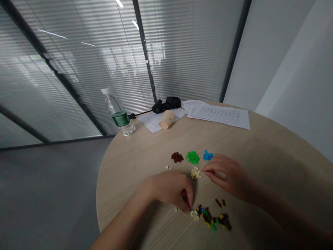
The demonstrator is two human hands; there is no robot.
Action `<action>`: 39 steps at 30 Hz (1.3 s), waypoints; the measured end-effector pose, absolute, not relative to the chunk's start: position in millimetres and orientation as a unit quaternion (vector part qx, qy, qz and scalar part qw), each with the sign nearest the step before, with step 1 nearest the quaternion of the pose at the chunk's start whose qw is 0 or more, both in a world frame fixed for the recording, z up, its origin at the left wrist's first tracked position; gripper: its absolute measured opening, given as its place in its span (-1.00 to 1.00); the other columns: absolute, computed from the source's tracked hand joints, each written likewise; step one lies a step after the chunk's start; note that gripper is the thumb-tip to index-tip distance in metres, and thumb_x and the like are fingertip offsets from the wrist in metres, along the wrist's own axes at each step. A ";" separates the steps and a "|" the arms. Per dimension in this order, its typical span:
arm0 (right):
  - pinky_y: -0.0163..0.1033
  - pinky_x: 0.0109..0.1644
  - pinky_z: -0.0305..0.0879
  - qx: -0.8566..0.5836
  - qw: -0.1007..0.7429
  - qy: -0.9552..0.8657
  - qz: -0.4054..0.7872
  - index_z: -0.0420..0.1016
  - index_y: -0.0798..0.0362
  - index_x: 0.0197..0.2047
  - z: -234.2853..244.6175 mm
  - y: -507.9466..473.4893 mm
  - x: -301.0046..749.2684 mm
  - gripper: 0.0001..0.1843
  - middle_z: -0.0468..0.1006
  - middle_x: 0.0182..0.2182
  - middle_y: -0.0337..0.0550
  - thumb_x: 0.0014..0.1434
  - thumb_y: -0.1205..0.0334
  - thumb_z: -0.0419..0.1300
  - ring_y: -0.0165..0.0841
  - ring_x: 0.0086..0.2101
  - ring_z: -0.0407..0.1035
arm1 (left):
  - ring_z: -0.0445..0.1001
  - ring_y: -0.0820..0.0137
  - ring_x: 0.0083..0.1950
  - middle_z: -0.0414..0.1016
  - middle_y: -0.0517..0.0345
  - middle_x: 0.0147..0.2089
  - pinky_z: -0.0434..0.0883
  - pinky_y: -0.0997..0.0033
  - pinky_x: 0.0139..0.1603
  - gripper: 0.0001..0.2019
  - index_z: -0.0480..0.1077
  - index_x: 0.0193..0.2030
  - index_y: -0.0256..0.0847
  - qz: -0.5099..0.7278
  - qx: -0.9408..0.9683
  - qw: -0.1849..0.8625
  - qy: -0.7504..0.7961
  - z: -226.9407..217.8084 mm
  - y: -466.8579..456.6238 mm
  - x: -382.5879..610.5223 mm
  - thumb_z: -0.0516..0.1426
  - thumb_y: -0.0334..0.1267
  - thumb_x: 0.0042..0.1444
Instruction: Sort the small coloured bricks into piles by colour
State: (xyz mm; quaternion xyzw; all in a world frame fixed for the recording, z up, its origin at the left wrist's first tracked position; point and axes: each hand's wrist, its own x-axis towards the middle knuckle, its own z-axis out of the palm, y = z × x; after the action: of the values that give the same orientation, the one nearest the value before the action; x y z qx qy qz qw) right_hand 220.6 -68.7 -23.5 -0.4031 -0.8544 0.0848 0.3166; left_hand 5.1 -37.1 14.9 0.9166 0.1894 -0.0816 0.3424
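My left hand (pixel 171 189) is closed, its fingertips pressed together at the edge of a small heap of cream toy bricks (pixel 194 214); what they hold, if anything, is hidden. Right beside it lies a mixed heap of brown, green, blue and yellow bricks (pixel 208 218). My right hand (pixel 227 173) has thumb and fingers brought together near a cream pile (pixel 195 173). Red bricks (pixel 213 171) show in the gap of that hand; I cannot tell whether they are held. Behind are brown (pixel 177 157), green (pixel 193 157) and blue (pixel 207 155) piles.
A water bottle (pixel 121 116) stands at the table's far left edge. Farther back are a paper cup (pixel 167 119) on its side, printed sheets (pixel 221 115) and a black bundle (pixel 167 104). Two white bricks (pixel 168 167) lie left of the piles on the round wooden table (pixel 125 163).
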 end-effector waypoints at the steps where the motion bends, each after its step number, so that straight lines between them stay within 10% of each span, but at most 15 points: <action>1: -0.23 -0.23 0.27 -0.403 0.318 -0.855 0.082 0.47 0.08 -0.34 -23.4 -68.8 220.6 -0.84 0.53 -0.45 -0.13 0.20 0.35 0.07 -0.32 -0.34 0.37 | 0.34 0.56 -0.53 0.47 0.32 -0.53 0.19 0.57 -0.52 -0.90 0.53 -0.43 -0.15 -0.082 0.915 0.350 0.185 14.5 -36.4 5.0 0.30 -0.41 -0.11; 28: -0.26 -0.27 0.25 -0.401 0.293 -0.866 0.048 0.45 0.04 -0.37 -26.0 -64.8 225.8 -0.85 0.53 -0.45 -0.16 0.18 0.35 0.07 -0.33 -0.37 0.35 | 0.41 0.39 -0.22 0.48 0.16 -0.30 0.31 0.46 -0.22 -0.90 0.45 -0.30 -0.20 0.127 0.923 0.164 0.325 -14.2 -10.5 15.2 0.13 -0.26 0.15; 39: -0.25 -0.23 0.24 -0.370 0.127 -0.894 0.221 0.46 0.07 -0.45 -11.4 -81.4 233.7 -0.91 0.51 -0.47 -0.22 0.02 0.43 0.21 -0.36 -0.37 0.37 | 0.39 0.41 -0.26 0.46 0.17 -0.31 0.29 0.47 -0.25 -0.86 0.45 -0.30 -0.19 0.126 0.927 0.133 0.326 -6.6 -11.6 12.6 0.11 -0.21 0.18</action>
State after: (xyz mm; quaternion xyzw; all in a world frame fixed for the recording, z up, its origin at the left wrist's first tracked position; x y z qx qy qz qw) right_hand 233.7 -81.4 -11.4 -0.3695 -0.8936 0.2211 0.1269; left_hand 12.6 -11.6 -6.6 0.9275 0.3259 0.1259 0.1334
